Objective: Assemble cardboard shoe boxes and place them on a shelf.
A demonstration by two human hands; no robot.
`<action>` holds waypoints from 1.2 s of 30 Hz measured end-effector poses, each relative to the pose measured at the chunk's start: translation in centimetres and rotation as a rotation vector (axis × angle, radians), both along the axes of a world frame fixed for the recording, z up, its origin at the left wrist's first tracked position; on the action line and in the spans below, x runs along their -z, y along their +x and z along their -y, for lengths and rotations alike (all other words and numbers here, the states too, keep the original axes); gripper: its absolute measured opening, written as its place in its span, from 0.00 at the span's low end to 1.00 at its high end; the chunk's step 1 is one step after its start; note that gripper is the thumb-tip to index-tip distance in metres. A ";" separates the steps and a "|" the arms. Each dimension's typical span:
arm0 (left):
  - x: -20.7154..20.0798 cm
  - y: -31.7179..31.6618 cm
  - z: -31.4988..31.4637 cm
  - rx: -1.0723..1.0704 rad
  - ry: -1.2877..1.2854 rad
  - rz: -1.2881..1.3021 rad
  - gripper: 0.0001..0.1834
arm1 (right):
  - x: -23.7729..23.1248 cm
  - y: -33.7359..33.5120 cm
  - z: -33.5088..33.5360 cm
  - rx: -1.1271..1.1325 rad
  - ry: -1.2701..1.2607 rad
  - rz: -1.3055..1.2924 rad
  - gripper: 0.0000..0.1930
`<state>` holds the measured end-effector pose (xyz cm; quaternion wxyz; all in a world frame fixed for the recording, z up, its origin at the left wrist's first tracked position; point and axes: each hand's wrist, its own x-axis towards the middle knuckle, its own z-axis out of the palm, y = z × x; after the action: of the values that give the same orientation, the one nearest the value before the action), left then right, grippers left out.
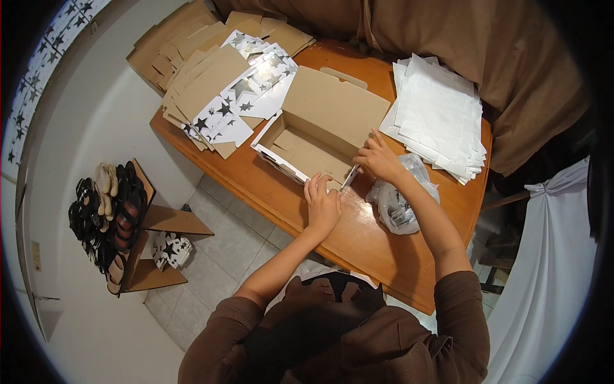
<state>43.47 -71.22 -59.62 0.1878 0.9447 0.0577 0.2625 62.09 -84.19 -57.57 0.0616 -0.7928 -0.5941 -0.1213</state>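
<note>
A cardboard box (313, 138) with a plain brown inside and a white outside stands with its lid raised at the far side. My left hand (324, 206) grips the near wall close to the right corner, its fingers curled over the rim. At the short right end wall, my right hand (382, 160) closes its fingers on the edge. The fingertips partly hide that corner and its flap. Beside my right wrist lies a clear plastic bag (401, 205) with small silvery contents that I cannot make out.
Star-printed and brown flat cardboard sheets (208, 80) are piled at the table's far left. White sheets (441, 115) lie stacked at the far right. A shoe rack (144, 221) stands left of the wooden table (243, 176). A brown curtain (435, 32) hangs behind.
</note>
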 end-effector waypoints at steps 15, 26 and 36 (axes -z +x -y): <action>-3.5 3.5 2.7 -0.044 0.124 -0.036 0.33 | -2.5 -2.1 4.6 0.079 0.340 -0.103 0.15; -0.4 22.1 11.8 0.558 0.259 -0.095 0.25 | 2.0 6.0 14.1 0.704 0.378 -0.072 0.12; 4.7 29.6 13.1 0.677 0.583 -0.296 0.27 | 7.0 9.3 16.2 0.990 0.151 -0.240 0.17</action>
<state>73.08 -84.31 -64.28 -0.0208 0.9511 -0.3035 0.0541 71.39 -100.35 -64.57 0.1218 -0.9807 -0.1258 -0.0867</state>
